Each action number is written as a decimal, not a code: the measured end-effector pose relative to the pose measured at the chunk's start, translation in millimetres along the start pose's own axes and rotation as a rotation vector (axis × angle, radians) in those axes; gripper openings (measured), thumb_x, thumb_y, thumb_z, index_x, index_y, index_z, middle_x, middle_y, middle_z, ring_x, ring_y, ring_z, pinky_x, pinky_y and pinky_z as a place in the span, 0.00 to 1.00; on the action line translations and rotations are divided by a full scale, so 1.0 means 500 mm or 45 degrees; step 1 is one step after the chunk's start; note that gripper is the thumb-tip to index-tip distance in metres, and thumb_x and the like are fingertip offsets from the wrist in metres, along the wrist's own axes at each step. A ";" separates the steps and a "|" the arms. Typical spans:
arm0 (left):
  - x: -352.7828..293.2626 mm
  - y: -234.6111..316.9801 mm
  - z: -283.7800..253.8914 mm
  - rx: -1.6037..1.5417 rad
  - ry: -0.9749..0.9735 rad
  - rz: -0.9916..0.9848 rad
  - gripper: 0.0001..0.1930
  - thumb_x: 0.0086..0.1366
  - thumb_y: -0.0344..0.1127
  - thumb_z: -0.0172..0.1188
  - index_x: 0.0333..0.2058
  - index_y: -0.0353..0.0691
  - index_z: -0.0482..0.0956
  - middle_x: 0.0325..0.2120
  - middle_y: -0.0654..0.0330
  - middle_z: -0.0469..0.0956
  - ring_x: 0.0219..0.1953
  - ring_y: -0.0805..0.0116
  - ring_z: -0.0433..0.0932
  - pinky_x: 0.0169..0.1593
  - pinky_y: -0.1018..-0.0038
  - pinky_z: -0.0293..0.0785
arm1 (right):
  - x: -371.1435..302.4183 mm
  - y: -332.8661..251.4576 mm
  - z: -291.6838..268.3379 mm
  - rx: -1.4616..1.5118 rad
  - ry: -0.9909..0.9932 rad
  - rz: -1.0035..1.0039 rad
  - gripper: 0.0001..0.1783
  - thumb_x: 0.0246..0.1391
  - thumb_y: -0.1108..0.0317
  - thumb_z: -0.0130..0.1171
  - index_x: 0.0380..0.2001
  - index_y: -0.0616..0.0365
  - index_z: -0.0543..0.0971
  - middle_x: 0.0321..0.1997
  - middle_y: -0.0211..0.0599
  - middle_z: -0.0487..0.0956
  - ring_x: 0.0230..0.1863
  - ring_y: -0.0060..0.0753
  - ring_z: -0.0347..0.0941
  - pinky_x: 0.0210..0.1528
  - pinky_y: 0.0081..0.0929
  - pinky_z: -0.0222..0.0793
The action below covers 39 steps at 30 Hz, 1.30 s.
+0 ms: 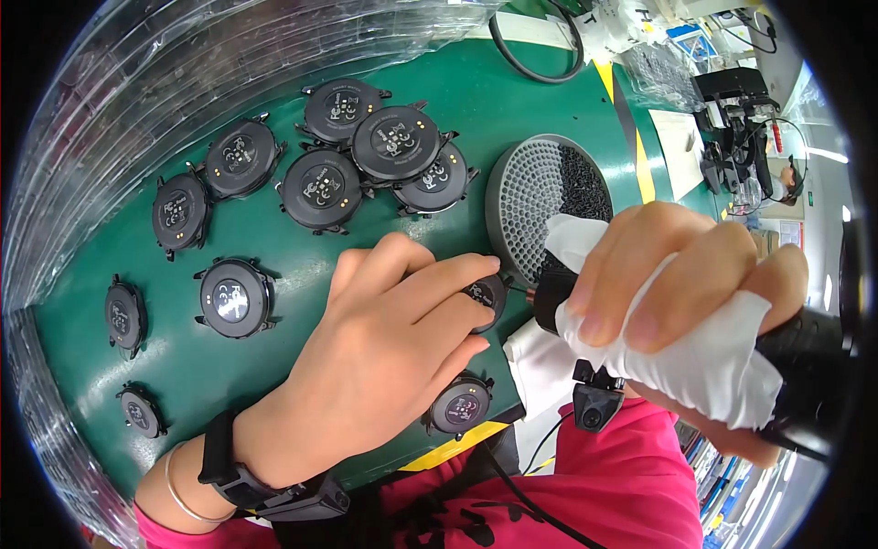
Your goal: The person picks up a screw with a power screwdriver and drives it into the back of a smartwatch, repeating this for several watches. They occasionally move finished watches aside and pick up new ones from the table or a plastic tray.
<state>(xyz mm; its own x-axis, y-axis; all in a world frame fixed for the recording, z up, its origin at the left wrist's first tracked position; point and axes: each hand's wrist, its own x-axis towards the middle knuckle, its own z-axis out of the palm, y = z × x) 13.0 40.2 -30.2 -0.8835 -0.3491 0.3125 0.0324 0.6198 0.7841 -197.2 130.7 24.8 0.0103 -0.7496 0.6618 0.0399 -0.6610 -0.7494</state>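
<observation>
Under the fingertips of my left hand (366,339) a round black smartwatch body (487,295) lies back side up, mostly covered. The fingers hold it against the green bench. My right hand (677,274) is wrapped round a black electric screwdriver (553,297) whose grip is padded with white cloth (658,375). Its tip points left, at the edge of that watch body; whether it touches a screw I cannot tell. Just beyond stands a round grey screw tray (526,197) with a perforated face and small black screws (585,183) heaped on its right side.
Several more strapless watch bodies (236,297) lie face down across the green bench (302,265), some stacked at the back (398,142). Clear plastic blister trays (183,73) line the left and far sides. A black ring (535,73) and yellow-black edge tape (645,165) are at far right.
</observation>
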 end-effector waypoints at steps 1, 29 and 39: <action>-0.001 -0.002 0.002 0.030 -0.007 0.024 0.16 0.45 0.31 0.76 0.35 0.45 0.84 0.51 0.68 0.82 0.41 0.62 0.73 0.46 0.66 0.64 | 0.000 0.001 -0.004 0.009 -0.016 -0.007 0.43 0.54 0.30 0.62 0.52 0.60 0.68 0.39 0.43 0.75 0.30 0.39 0.75 0.29 0.33 0.76; -0.005 -0.011 0.001 0.172 -0.067 0.132 0.21 0.50 0.24 0.66 0.46 0.40 0.82 0.52 0.56 0.75 0.37 0.62 0.72 0.41 0.67 0.66 | 0.004 -0.001 -0.001 -0.311 0.042 -0.076 0.53 0.49 0.21 0.54 0.56 0.63 0.68 0.40 0.43 0.74 0.28 0.37 0.73 0.28 0.33 0.74; -0.010 -0.013 -0.002 0.142 -0.067 0.116 0.24 0.46 0.20 0.69 0.46 0.42 0.83 0.53 0.57 0.76 0.31 0.65 0.71 0.39 0.66 0.66 | 0.009 -0.013 0.042 -0.253 0.077 -0.015 0.49 0.54 0.30 0.61 0.57 0.66 0.67 0.43 0.41 0.74 0.31 0.35 0.72 0.29 0.30 0.73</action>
<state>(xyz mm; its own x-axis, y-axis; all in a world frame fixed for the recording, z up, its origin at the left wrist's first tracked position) 17.8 37.2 -36.5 -0.9027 -0.2520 0.3487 0.0641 0.7228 0.6881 -176.6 132.0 33.1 -0.0495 -0.7384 0.6726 -0.1585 -0.6590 -0.7352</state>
